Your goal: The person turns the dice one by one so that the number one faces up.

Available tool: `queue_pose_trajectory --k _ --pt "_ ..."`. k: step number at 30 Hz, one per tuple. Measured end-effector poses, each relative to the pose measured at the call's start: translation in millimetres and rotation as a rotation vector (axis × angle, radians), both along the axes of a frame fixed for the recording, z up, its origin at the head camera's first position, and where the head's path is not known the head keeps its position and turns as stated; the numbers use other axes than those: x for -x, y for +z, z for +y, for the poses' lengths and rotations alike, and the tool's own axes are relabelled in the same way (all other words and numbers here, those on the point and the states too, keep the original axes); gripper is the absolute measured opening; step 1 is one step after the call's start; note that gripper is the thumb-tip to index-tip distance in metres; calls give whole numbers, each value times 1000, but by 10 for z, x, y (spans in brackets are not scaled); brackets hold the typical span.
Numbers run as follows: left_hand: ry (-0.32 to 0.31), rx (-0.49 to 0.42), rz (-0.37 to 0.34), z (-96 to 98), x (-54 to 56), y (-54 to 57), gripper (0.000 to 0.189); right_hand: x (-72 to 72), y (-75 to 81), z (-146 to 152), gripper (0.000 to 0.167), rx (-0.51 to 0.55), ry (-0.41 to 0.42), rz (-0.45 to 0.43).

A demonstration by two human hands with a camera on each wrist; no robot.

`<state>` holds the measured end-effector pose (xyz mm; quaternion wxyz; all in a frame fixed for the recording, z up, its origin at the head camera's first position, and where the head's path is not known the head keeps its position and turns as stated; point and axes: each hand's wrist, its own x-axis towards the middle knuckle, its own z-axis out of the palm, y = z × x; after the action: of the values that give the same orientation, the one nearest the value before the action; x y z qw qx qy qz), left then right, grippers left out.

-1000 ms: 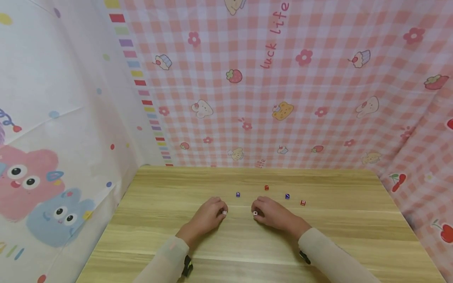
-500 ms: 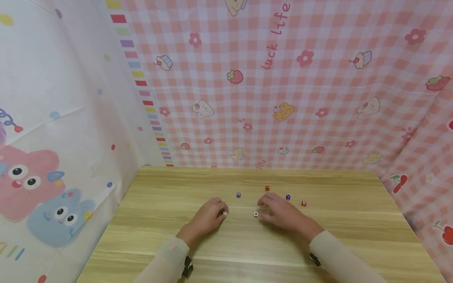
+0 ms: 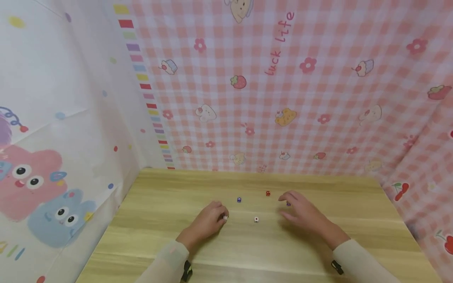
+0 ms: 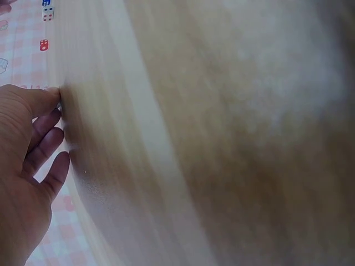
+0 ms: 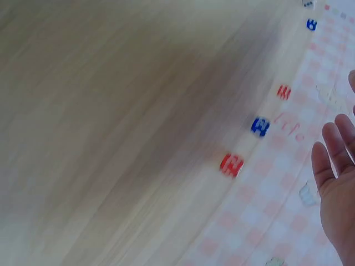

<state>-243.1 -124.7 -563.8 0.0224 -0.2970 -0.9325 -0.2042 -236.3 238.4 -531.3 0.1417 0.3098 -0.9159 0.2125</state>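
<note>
Near the middle of the table, my left hand (image 3: 209,219) pinches a small white die (image 3: 225,217) between thumb and fingertips. Only a little of that die shows. Another white die (image 3: 256,219) sits on the wood between my hands. Over to the right, my right hand (image 3: 302,210) hovers with parted fingers and holds nothing. In the head view its fingers partly cover a blue die (image 3: 288,203). A red die (image 5: 231,164), hidden behind the hand there, shows in the right wrist view beside that blue die.
Farther back on the wooden table (image 3: 226,255) lie a second blue die (image 3: 239,199) and a second red die (image 3: 268,193). Pink checked cloth (image 3: 262,90) hangs behind the table, with a white printed cloth (image 3: 85,129) at the left.
My right hand has let go of its white die, opened, and moved right toward the blue and red dice. My left hand keeps its pinch. The head view has tipped up slightly.
</note>
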Motion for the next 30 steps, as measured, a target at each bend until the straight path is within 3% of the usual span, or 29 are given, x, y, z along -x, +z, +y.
queue_pose_trajectory --k 14,17,25,30 --pt "12 -1 -19 3 3 -19 5 -35 -87 615 49 38 -153 82" --pt "16 1 -16 9 -2 -32 5 -46 -112 715 50 39 -182 39" --pt "23 6 3 20 -14 -27 7 -62 -135 798 41 43 -230 -191" --pt "17 13 11 23 -9 -7 7 -45 -180 771 32 30 -200 -212"
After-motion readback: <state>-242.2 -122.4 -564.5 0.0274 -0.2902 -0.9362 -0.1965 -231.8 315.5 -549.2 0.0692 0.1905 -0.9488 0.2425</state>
